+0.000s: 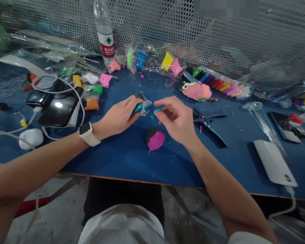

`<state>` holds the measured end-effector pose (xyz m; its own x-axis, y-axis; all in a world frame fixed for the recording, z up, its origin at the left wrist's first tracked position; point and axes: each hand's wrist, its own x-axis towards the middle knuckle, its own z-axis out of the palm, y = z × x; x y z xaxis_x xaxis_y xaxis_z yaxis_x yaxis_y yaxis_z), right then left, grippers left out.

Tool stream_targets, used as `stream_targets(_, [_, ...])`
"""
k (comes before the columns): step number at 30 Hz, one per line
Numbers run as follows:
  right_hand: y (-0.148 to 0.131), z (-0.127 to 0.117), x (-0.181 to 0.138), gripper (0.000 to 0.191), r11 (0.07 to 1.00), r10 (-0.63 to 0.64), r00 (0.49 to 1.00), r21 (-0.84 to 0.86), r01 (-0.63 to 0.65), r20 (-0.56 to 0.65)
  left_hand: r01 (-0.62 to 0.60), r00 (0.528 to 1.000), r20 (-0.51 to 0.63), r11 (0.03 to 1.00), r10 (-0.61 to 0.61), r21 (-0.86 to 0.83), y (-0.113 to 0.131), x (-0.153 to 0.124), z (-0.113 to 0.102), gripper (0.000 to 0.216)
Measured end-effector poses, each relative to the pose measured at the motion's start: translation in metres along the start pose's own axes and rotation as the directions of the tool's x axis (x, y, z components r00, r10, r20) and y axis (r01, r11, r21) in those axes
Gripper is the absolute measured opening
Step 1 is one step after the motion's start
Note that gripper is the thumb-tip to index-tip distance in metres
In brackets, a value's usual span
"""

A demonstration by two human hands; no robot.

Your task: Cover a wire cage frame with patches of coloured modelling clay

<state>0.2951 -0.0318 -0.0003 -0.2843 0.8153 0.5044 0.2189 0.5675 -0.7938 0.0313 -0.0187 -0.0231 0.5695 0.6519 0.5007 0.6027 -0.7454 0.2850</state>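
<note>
My left hand [122, 115], with a watch on its wrist, is closed around a clear plastic packet of teal modelling clay [138, 108]; the packet's crumpled mouth faces right. Close by on the right, my right hand [176, 118] pinches a small piece of teal clay [156, 114] between thumb and fingers, apart from the packet. Below the hands on the table lies a rounded magenta and dark clay lump [156, 140]. A pink clay figure [197, 91] with an eye and green and yellow parts rests beyond my right hand.
Black-handled scissors or pliers [210, 123] lie right of my right hand. A white power bank [274, 162] sits near the right edge. A water bottle [105, 37] stands at the back. Left are a black phone [59, 108] and cables. Several clay packets line the mesh panel [152, 23].
</note>
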Motion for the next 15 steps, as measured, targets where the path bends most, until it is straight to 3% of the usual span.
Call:
stream_targets(5, [-0.001, 0.008, -0.006, 0.023, 0.99, -0.062, 0.996, -0.12, 0.069, 0.06, -0.078, 0.997, 0.034, 0.996, 0.076, 0.045, 0.006, 0.0, -0.003, 0.032])
stream_targets(15, [-0.009, 0.005, -0.006, 0.011, 0.956, -0.032, 0.978, -0.279, 0.089, 0.205, -0.197, 0.979, 0.092, 0.959, 0.182, 0.206, 0.016, 0.001, 0.004, 0.029])
